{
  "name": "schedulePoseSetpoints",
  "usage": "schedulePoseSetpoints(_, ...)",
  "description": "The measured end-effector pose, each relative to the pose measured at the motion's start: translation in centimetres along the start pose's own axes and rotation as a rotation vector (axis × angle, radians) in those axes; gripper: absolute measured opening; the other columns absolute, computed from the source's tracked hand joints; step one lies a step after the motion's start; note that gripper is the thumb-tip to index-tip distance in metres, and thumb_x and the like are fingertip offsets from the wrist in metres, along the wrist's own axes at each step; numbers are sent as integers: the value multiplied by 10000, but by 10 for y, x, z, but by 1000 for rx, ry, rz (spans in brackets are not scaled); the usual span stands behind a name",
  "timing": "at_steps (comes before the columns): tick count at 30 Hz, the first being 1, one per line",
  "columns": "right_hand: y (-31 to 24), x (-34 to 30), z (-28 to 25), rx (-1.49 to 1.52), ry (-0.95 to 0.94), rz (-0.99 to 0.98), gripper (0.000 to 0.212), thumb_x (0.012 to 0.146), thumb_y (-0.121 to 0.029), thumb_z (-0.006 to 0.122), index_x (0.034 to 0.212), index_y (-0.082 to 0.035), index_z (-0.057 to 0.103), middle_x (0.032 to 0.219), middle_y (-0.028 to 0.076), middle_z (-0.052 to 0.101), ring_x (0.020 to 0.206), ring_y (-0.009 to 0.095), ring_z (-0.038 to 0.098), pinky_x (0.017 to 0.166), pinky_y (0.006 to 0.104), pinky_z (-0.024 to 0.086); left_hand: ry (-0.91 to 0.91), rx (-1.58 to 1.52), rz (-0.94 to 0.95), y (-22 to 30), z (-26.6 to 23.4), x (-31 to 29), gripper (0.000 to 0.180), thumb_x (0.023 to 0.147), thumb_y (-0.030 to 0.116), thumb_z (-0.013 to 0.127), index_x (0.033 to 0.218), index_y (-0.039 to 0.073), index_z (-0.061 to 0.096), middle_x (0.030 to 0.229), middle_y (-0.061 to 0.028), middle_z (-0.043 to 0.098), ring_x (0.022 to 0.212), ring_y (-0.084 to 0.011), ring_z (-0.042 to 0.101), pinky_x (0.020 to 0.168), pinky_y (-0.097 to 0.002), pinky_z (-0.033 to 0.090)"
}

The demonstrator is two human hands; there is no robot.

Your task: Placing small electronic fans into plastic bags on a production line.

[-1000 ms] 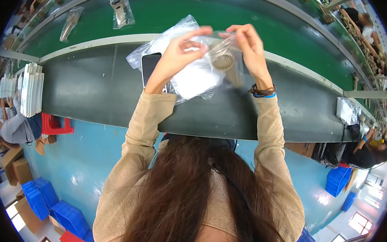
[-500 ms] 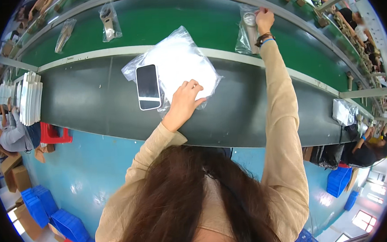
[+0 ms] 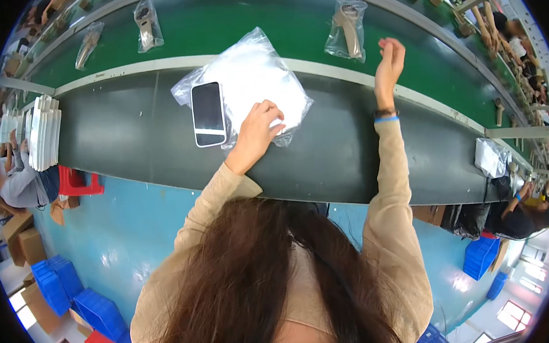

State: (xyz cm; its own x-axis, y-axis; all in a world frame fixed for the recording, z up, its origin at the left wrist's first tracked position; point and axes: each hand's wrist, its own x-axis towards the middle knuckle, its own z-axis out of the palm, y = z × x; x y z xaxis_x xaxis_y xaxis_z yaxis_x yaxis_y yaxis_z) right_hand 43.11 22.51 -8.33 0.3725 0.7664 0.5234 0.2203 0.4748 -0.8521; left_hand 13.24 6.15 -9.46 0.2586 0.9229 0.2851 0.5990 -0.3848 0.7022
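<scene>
A stack of clear plastic bags (image 3: pixel 252 66) lies on the dark bench, overlapping the rail of the green belt. On it my left hand (image 3: pixel 259 129) rests with curled fingers, pinching plastic near the stack's lower right. A phone with a black screen and white edge (image 3: pixel 208 112) lies on the stack's left part. My right hand (image 3: pixel 390 70) hovers over the belt's near edge, empty, fingers loosely bent and apart. Just left of it lies a beige-grey device with a round head and a handle (image 3: pixel 349 32), in a clear bag on the belt.
Two more bagged devices lie on the green belt (image 3: pixel 240 22) at left, one nearer (image 3: pixel 146 31), one farther (image 3: pixel 89 47). White panels (image 3: pixel 44 132) stand at the bench's left end, a plastic bundle (image 3: pixel 491 157) at right. Co-workers sit at both sides.
My right hand has let go of the bagged device and drawn back toward me. The bagged devices have shifted slightly left in view. My left fingers have curled in more on the bags.
</scene>
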Motion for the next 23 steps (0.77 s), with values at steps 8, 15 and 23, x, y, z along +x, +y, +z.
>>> schedulePoseSetpoints(8, -13, -88, -33, -196, -38, 144, 258, 1004, -217, 502, 1026, 8, 627, 987, 67, 651, 941, 162, 589, 888, 281, 435, 1, -56, -52, -17, 3, 7, 114, 840, 97, 666, 870, -10, 689, 936, -113, 651, 885, -280, 618, 789, -343, 489)
schedulePoseSetpoints(15, -6, -93, -40, -166, -15, 172, 228, 991, -183, 517, 976, 9, 638, 954, 70, 659, 906, 156, 605, 833, 281, 457, 44, -127, -243, -8, 1, 5, 157, 796, 117, 701, 859, -28, 701, 829, -125, 708, 736, -213, 680, 719, -295, 528)
schedulePoseSetpoints(23, 0, -94, -44, -188, -72, 159, 193, 979, -154, 529, 976, 1, 645, 961, 75, 658, 882, 160, 617, 798, 273, 469, -47, -174, -332, -5, -12, 5, 185, 758, 158, 764, 888, 30, 737, 818, -92, 728, 749, -175, 689, 748, -265, 522)
